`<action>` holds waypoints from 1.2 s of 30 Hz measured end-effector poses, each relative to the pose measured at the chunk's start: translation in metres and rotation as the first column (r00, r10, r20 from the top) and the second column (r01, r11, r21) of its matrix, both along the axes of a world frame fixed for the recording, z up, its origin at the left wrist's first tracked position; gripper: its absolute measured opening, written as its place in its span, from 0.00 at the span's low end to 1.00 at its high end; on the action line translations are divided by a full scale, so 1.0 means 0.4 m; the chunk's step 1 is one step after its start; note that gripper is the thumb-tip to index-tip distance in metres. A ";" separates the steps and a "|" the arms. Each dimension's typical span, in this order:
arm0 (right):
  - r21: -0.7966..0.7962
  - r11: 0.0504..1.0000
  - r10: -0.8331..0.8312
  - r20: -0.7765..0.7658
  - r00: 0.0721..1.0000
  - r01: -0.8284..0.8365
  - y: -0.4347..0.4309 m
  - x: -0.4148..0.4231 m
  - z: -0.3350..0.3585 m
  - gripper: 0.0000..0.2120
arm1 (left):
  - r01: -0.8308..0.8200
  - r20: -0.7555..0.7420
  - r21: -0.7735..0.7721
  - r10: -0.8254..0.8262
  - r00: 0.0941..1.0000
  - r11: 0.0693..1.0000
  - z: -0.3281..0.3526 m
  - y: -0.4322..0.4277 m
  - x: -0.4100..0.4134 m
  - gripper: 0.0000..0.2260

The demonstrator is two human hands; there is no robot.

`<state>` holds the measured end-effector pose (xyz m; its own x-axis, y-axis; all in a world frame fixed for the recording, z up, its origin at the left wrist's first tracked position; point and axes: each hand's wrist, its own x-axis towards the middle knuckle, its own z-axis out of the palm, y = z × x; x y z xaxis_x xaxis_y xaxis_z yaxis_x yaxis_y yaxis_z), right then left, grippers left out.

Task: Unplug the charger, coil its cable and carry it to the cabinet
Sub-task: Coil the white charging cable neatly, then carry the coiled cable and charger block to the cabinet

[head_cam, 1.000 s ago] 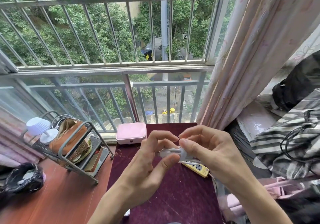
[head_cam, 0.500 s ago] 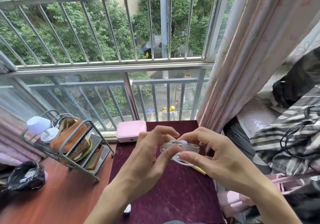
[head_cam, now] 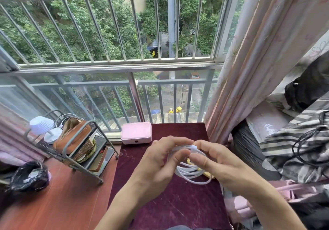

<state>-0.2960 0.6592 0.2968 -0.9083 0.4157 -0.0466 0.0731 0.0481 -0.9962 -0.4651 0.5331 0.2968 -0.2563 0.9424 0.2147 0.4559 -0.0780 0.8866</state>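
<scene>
A smooth white plastic cable (head_cam: 189,173) loops above a table (head_cam: 178,212) covered in matt, plush maroon cloth. A glossy pink plastic box (head_cam: 136,135) sits beside a grey metal rack (head_cam: 78,151). The floor (head_cam: 58,203) looks like polished reddish wood.

**Barred window over a maroon table**

A barred window (head_cam: 110,30) fills the far wall, with green trees (head_cam: 74,27) and daylight beyond it. A pale pink curtain (head_cam: 263,55) hangs at its right side. Below stands a dark maroon table (head_cam: 178,205) carrying a pink case (head_cam: 136,135). To the left, a grey metal rack (head_cam: 78,151) sits on a reddish wooden surface (head_cam: 58,201).
</scene>
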 end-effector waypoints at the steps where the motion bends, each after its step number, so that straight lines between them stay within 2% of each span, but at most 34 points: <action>1: -0.007 1.000 -0.022 -0.012 1.000 0.022 -0.003 -0.004 -0.011 0.17 | 0.010 0.090 -0.014 -0.008 0.996 1.000 -0.009 0.004 0.003 0.10; 4: 0.015 0.988 -0.156 -0.030 0.987 0.157 -0.018 -0.012 -0.051 0.12 | -0.031 0.263 -0.051 0.043 0.964 0.998 -0.040 0.014 0.003 0.08; 7: 0.087 0.936 -0.340 -0.041 0.940 0.342 -0.046 -0.013 -0.098 0.17 | -0.138 0.406 -0.099 0.167 0.899 0.985 -0.076 0.019 -0.005 0.10; 9: 0.061 0.880 -0.469 -0.047 0.882 0.471 -0.069 -0.021 -0.133 0.17 | -0.197 0.566 -0.156 0.251 0.785 0.968 -0.103 0.023 0.003 0.12; 11: -0.012 0.831 -0.557 -0.021 0.831 0.556 -0.089 -0.040 -0.164 0.14 | -0.269 0.708 -0.211 0.336 0.621 0.940 -0.131 0.032 0.020 0.13; 13: -0.104 0.819 -0.565 0.032 0.825 0.565 -0.104 -0.058 -0.188 0.11 | -0.313 0.802 -0.252 0.379 0.462 0.916 -0.153 0.041 0.033 0.13; 14: -0.124 0.814 -0.565 0.054 0.823 0.567 -0.108 -0.065 -0.199 0.09 | -0.321 0.821 -0.270 0.391 0.416 0.908 -0.164 0.043 0.034 0.13; 15: -0.115 0.807 -0.574 0.073 0.816 0.579 -0.109 -0.069 -0.210 0.08 | -0.319 0.818 -0.285 0.403 0.411 0.904 -0.173 0.041 0.031 0.13; 16: -0.088 0.803 -0.584 0.090 0.807 0.590 -0.107 -0.070 -0.221 0.07 | -0.309 0.796 -0.296 0.412 0.443 0.904 -0.183 0.036 0.025 0.12; 19: -0.028 0.800 -0.594 0.107 0.798 0.599 -0.096 -0.064 -0.242 0.08 | -0.273 0.643 -0.314 0.416 0.643 0.909 -0.211 0.020 -0.003 0.10; 21: -0.018 0.803 -0.590 0.117 0.799 0.595 -0.090 -0.064 -0.253 0.09 | -0.284 0.559 -0.327 0.426 0.711 0.902 -0.227 0.020 -0.017 0.07; 24: -0.039 0.828 -0.537 0.233 0.811 0.560 -0.089 -0.070 -0.279 0.08 | -0.335 0.554 -0.339 0.474 0.684 0.879 -0.264 0.024 -0.013 0.06; 27: -0.081 0.843 -0.471 0.370 0.801 0.532 -0.091 -0.079 -0.337 0.10 | -0.379 0.594 -0.394 0.546 0.590 0.837 -0.329 0.022 0.001 0.06; 31: -0.125 0.823 -0.435 0.486 0.758 0.553 -0.096 -0.073 -0.452 0.11 | -0.314 0.571 -0.524 0.600 0.561 0.792 -0.466 -0.006 0.001 0.10; 33: -0.123 0.810 -0.429 0.543 0.722 0.574 -0.103 -0.055 -0.522 0.10 | -0.291 0.468 -0.647 0.668 0.579 0.705 -0.557 -0.052 -0.005 0.18; 34: -0.117 0.802 -0.427 0.574 0.698 0.586 -0.108 -0.044 -0.565 0.10 | -0.300 0.369 -0.719 0.710 0.599 0.627 -0.610 -0.085 -0.008 0.19; 36: -0.110 0.785 -0.418 0.632 0.653 0.610 -0.118 -0.021 -0.649 0.10 | -0.348 0.134 -0.829 0.759 0.637 0.438 -0.727 -0.167 -0.018 0.16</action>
<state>-0.3043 0.6120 0.0371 -0.3185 0.6848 -0.6555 0.5251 -0.4482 -0.7234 -0.4723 0.4665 0.0061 -0.6389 0.3217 -0.6988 -0.2923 0.7388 0.6073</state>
